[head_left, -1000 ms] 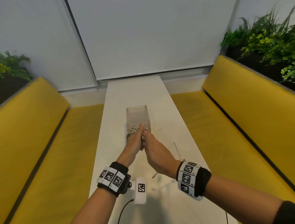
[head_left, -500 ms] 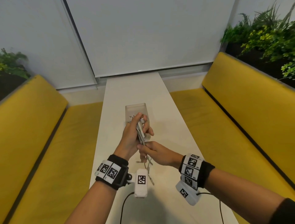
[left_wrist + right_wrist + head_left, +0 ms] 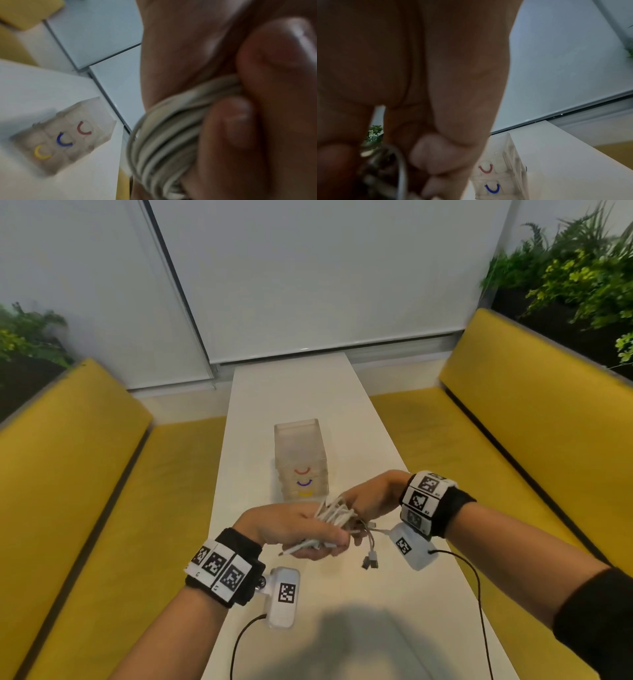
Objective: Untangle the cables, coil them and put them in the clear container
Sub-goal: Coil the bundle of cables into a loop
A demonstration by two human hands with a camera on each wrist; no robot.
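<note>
A bundle of white cables (image 3: 334, 515) hangs in the air over the white table (image 3: 308, 392), just in front of the clear container (image 3: 299, 455). My left hand (image 3: 308, 534) grips the bundle from below, thumb over the strands; the left wrist view shows the cable loops (image 3: 164, 135) wrapped under my fingers (image 3: 228, 128). My right hand (image 3: 370, 498) holds the far side of the same bundle, fingers curled into the cables (image 3: 388, 162). Loose plug ends (image 3: 370, 559) dangle below the hands. The container (image 3: 68, 136) carries red, blue and yellow curved marks on its front.
Yellow bench seats (image 3: 513, 440) flank the narrow table on both sides. Plants (image 3: 575, 268) stand behind the right bench, and more greenery (image 3: 27, 337) is behind the left one. White blinds (image 3: 308, 268) close off the far end.
Both hands pulled the cable bundle back from the container toward me and lower. The left hand turned palm-up under it; the right hand shifted to the bundle's far right side.
</note>
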